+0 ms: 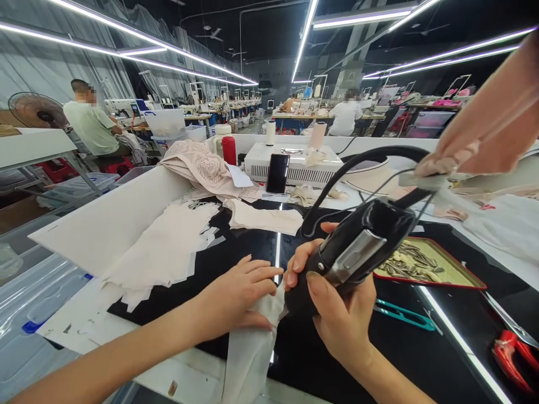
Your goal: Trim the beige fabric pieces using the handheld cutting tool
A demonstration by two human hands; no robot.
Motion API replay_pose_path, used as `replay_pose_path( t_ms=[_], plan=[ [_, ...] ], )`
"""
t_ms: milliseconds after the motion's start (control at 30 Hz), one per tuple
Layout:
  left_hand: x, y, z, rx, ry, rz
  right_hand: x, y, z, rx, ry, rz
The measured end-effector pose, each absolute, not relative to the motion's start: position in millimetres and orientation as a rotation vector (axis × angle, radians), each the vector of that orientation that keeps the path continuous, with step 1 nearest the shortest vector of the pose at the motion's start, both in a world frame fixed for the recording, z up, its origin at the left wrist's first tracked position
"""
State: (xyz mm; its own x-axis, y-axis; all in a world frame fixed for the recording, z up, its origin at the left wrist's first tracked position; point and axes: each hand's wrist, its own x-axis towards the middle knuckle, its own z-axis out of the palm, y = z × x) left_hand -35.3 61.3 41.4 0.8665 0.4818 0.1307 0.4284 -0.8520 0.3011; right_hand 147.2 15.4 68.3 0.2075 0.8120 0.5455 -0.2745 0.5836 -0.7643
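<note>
My right hand (341, 303) is wrapped round a black hand-held power tool (357, 247). The tool has a metal lever on its side and a thick black cable (332, 185) arching from its back end. Its working tip points down at a narrow pale fabric strip (252, 353); my fingers and the tool's body hide the exact contact. My left hand (242, 292) lies palm down on that strip, close to the tip, fingers stretched and apart. The strip hangs over the table's near edge. Pinkish cloth (484, 118) is tied around the cable at upper right.
Pale cut pieces (168, 241) are piled at left, with lace-cupped garments (197, 163) behind. A phone (278, 174) leans on a white vented box (295, 163). To the right are a tray of seeds (429, 261), teal thread snips (404, 315) and red-handled scissors (511, 353). People sit farther back.
</note>
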Motion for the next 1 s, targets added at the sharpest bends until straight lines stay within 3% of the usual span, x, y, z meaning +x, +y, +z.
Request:
replay_pose_path(
  t_ms=[67, 267, 533, 1000],
  plan=[
    [-41, 37, 34, 2.890, 0.864, 0.427, 148, 15, 71, -0.573, -1.102, 0.827],
    [-51, -6, 20, 3.009, 0.981, 0.367, 155, 17, 76, -0.572, -1.074, 0.827],
    [-73, 42, 28, 2.907, 0.467, 0.518, 163, 19, 78, -0.596, -1.091, 0.779],
    [-32, 73, 14, 2.902, 0.519, 0.526, 176, -9, 76, -0.654, -1.176, 0.843]
  ],
)
